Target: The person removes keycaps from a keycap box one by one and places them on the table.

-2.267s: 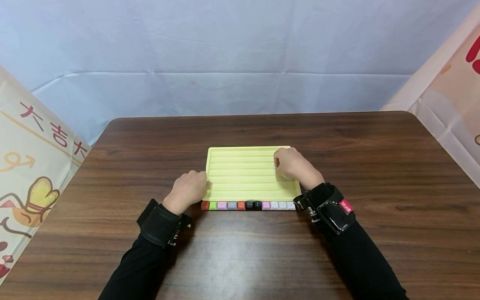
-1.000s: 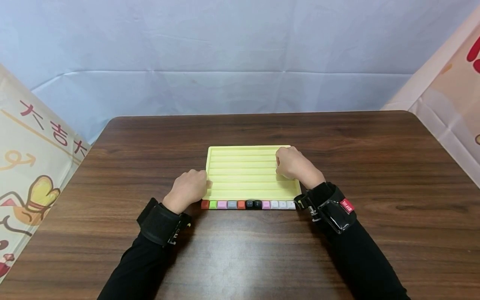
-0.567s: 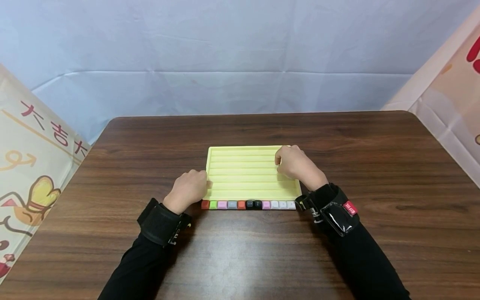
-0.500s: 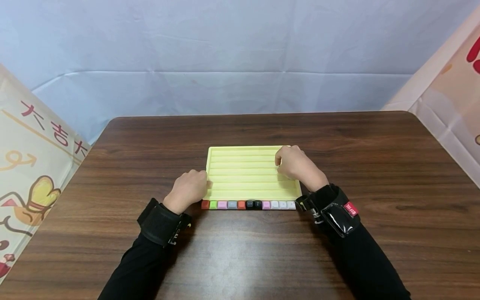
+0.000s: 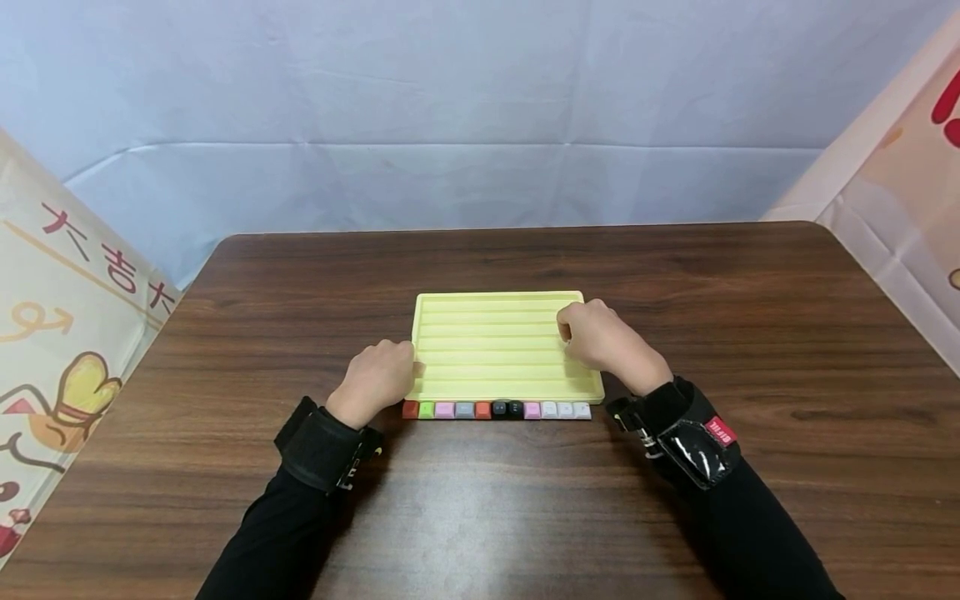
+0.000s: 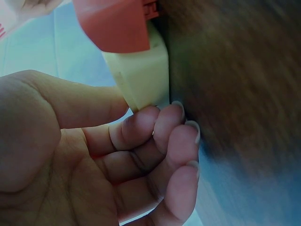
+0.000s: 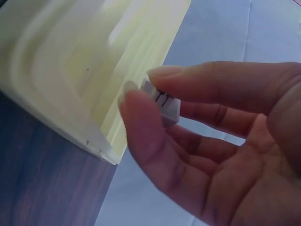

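A pale yellow ridged tray (image 5: 487, 342) lies on the table. At its left edge is my left hand (image 5: 378, 372); the left wrist view shows thumb and curled fingers pinching the tray's edge (image 6: 143, 77) just beside a red keycap (image 6: 115, 26). My right hand (image 5: 611, 342) is over the tray's right side. In the right wrist view, its thumb and index finger pinch a small white keycap (image 7: 170, 109) with dark marks, close over the tray (image 7: 101, 84). From the head view the fingers hide this keycap.
Along the tray's near edge runs a row of keycaps, among them a green one (image 5: 426, 410), black ones (image 5: 515, 410), and white ones (image 5: 566, 411). They sit on a brown wooden table (image 5: 480, 508). A pale cloth (image 5: 480, 117) hangs behind it.
My right hand has shifted a little right and toward me, uncovering the tray's far right corner. My left hand and the keycap row have stayed in place.
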Action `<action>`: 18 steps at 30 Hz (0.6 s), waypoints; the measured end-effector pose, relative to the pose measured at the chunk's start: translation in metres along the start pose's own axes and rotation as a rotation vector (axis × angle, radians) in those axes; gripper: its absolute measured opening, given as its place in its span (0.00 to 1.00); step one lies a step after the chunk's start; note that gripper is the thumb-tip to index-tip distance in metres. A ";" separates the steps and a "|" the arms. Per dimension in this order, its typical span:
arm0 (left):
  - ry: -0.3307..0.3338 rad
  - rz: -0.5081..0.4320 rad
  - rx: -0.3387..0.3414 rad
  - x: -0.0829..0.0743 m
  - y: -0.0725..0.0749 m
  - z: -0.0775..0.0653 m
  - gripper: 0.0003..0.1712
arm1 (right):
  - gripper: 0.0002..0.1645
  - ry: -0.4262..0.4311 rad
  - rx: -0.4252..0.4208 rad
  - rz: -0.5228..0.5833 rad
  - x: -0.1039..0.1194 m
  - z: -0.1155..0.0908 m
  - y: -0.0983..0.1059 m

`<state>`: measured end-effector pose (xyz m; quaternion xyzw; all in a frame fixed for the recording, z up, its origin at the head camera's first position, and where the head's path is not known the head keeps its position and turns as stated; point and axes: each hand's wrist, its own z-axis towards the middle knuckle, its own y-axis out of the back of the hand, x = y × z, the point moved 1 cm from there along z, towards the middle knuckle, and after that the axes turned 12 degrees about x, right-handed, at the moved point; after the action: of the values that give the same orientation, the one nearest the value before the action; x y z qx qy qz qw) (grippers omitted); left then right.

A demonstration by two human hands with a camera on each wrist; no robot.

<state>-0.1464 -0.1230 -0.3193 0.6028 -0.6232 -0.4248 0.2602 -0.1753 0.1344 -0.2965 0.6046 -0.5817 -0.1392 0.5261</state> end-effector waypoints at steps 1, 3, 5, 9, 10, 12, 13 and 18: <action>0.001 0.001 0.001 0.000 0.000 0.000 0.16 | 0.19 0.001 0.000 -0.002 0.000 -0.001 0.000; 0.002 0.001 0.002 0.000 0.000 0.000 0.15 | 0.20 -0.007 -0.003 -0.007 -0.001 -0.002 -0.001; 0.005 0.003 0.003 0.000 0.000 0.000 0.15 | 0.20 -0.012 -0.009 -0.009 -0.001 -0.003 -0.002; 0.006 0.006 0.003 0.000 0.001 -0.001 0.15 | 0.22 -0.001 -0.042 -0.014 -0.001 -0.005 -0.005; 0.005 0.007 0.002 0.000 0.001 -0.001 0.15 | 0.22 0.004 -0.050 -0.016 -0.001 -0.006 -0.005; 0.003 0.011 -0.001 0.000 0.001 -0.001 0.15 | 0.23 0.009 -0.061 -0.019 -0.001 -0.007 -0.006; 0.003 0.013 -0.003 0.000 0.001 -0.001 0.15 | 0.23 0.011 -0.063 -0.025 -0.001 -0.008 -0.006; 0.003 0.013 -0.007 0.000 0.001 -0.001 0.15 | 0.24 -0.001 -0.052 -0.057 0.001 -0.010 -0.007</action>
<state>-0.1461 -0.1238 -0.3183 0.5986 -0.6252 -0.4244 0.2660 -0.1634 0.1370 -0.2977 0.6071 -0.5605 -0.1694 0.5372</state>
